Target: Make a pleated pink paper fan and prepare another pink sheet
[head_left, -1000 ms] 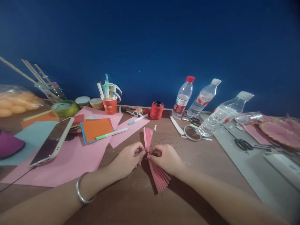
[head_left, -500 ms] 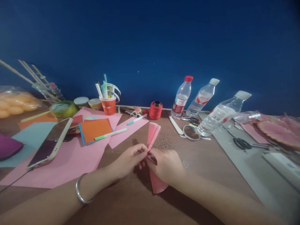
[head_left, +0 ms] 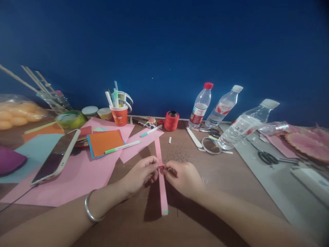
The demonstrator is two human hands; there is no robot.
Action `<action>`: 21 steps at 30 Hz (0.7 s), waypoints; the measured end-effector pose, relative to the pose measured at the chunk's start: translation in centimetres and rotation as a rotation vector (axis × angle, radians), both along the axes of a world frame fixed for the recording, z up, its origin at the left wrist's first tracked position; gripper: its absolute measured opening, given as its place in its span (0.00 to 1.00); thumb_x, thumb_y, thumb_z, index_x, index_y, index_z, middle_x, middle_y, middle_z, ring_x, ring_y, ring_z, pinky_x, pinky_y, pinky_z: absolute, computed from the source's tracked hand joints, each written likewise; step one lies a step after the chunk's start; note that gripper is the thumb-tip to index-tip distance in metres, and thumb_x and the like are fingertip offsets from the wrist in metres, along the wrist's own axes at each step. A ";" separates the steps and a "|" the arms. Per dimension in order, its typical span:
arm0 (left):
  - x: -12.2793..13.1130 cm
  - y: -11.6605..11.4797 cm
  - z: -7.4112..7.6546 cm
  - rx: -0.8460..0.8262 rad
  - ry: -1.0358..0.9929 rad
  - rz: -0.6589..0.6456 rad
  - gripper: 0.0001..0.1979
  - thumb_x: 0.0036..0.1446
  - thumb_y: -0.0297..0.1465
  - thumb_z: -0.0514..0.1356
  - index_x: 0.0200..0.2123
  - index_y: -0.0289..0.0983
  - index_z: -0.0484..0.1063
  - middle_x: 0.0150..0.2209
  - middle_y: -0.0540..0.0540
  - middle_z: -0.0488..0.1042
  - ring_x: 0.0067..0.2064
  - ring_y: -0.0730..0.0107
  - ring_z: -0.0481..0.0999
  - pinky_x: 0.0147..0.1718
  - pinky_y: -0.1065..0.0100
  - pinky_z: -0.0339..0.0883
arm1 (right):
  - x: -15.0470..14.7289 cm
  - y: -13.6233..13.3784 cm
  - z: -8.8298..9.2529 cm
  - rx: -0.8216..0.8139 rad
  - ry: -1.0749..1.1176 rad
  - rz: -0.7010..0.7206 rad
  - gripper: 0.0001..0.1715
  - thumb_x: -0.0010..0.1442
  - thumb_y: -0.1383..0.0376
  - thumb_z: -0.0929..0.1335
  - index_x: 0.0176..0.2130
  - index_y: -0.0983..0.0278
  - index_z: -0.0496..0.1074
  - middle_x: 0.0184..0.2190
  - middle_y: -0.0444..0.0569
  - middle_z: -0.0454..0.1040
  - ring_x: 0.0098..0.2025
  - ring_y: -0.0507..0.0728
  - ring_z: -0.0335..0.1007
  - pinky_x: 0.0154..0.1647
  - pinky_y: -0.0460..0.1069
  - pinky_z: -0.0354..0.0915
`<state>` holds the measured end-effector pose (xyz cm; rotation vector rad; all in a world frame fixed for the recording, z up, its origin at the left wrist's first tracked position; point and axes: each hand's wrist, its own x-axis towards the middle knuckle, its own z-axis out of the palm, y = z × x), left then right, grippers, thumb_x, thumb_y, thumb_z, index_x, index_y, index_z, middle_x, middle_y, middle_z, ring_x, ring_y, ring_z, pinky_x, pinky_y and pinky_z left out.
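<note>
Nearest, above the worktop (head_left: 120,224) and toward the person: the green-marked near end of the pink strip (head_left: 163,195), apparently folded tight, lengthwise between the two hands. Slightly farther, at the strip's middle: left hand (head_left: 142,175) and right hand (head_left: 183,178) in a pinch from either side, thumb to forefinger, seemingly on the red thread (head_left: 161,166) there. Beyond: the strip's far end, near a corner of pink paper (head_left: 142,141)

Likely trouble, near to far: a springing-open of the folds, from too light a hold on the loose ends; a slack or off-centre tie, from uneven pull between the hands; a crushed waist or snapped thread, from too hard a tug; dark specks (head_left: 180,155) caught in the paper, from a low sweep past the far end; a green pen (head_left: 122,147) set rolling or the spool (head_left: 171,120) knocked, from a long reach forward

Hard to make out, again from near: both forearms, cut off below; strip resting or lifted, impossible to tell; thread ends, too fine to follow; knot or mere wrap, likewise unclear; purple thing (head_left: 11,159), cut off at the left edge; scissors (head_left: 267,157), blurred; contents of the cup (head_left: 119,116), crowded together
</note>
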<state>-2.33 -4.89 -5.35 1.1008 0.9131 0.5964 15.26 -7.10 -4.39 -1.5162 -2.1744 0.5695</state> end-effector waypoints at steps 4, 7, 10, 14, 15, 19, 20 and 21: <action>0.0 -0.1 0.0 -0.027 -0.031 0.015 0.10 0.57 0.37 0.54 0.28 0.38 0.59 0.19 0.54 0.65 0.19 0.79 0.59 0.16 0.75 0.43 | 0.1 0.1 0.0 -0.022 0.029 -0.019 0.08 0.57 0.64 0.64 0.29 0.60 0.72 0.19 0.41 0.70 0.20 0.49 0.59 0.25 0.44 0.49; 0.0 0.0 -0.1 -0.032 -0.027 0.017 0.10 0.57 0.37 0.54 0.27 0.38 0.59 0.19 0.54 0.65 0.19 0.79 0.59 0.15 0.75 0.43 | 0.2 0.2 0.0 -0.026 0.031 -0.028 0.08 0.56 0.65 0.64 0.27 0.61 0.71 0.19 0.40 0.68 0.20 0.48 0.57 0.24 0.44 0.49; 0.0 0.0 -0.3 -0.026 -0.034 0.018 0.11 0.56 0.38 0.54 0.27 0.38 0.59 0.19 0.53 0.66 0.19 0.78 0.60 0.15 0.75 0.43 | 0.2 0.3 0.1 -0.042 0.023 -0.045 0.08 0.56 0.65 0.64 0.27 0.61 0.69 0.17 0.39 0.66 0.19 0.48 0.55 0.23 0.44 0.47; 0.1 0.0 -0.2 -0.041 -0.025 0.020 0.10 0.55 0.38 0.54 0.27 0.39 0.58 0.18 0.53 0.66 0.18 0.77 0.60 0.15 0.76 0.44 | 0.3 0.4 0.4 -0.067 0.016 -0.067 0.08 0.56 0.64 0.64 0.27 0.62 0.68 0.17 0.38 0.64 0.19 0.48 0.55 0.23 0.43 0.46; 0.1 0.0 -0.1 -0.051 -0.017 0.021 0.10 0.55 0.38 0.53 0.27 0.39 0.58 0.17 0.53 0.66 0.18 0.77 0.60 0.15 0.76 0.44 | 0.3 0.4 0.4 -0.070 0.018 -0.067 0.08 0.56 0.64 0.63 0.27 0.62 0.68 0.17 0.38 0.64 0.20 0.48 0.55 0.23 0.43 0.46; 0.1 -0.1 0.1 -0.086 -0.001 0.024 0.09 0.55 0.37 0.53 0.27 0.39 0.57 0.17 0.53 0.66 0.18 0.78 0.60 0.15 0.77 0.44 | 0.2 0.4 0.3 -0.064 0.015 -0.066 0.10 0.57 0.63 0.63 0.25 0.62 0.66 0.17 0.38 0.63 0.20 0.47 0.55 0.23 0.43 0.45; 0.1 -0.1 0.1 -0.089 0.000 0.028 0.09 0.55 0.36 0.52 0.27 0.39 0.56 0.17 0.53 0.66 0.19 0.77 0.60 0.16 0.77 0.45 | 0.2 0.4 0.2 -0.058 0.011 -0.067 0.11 0.57 0.63 0.63 0.24 0.63 0.65 0.17 0.38 0.63 0.20 0.47 0.55 0.23 0.43 0.45; 0.1 -0.1 0.1 -0.091 0.001 0.029 0.09 0.56 0.36 0.52 0.27 0.39 0.56 0.18 0.53 0.66 0.19 0.77 0.61 0.16 0.77 0.45 | 0.2 0.4 0.2 -0.051 0.008 -0.067 0.12 0.57 0.63 0.64 0.23 0.63 0.64 0.17 0.38 0.63 0.20 0.47 0.55 0.23 0.43 0.45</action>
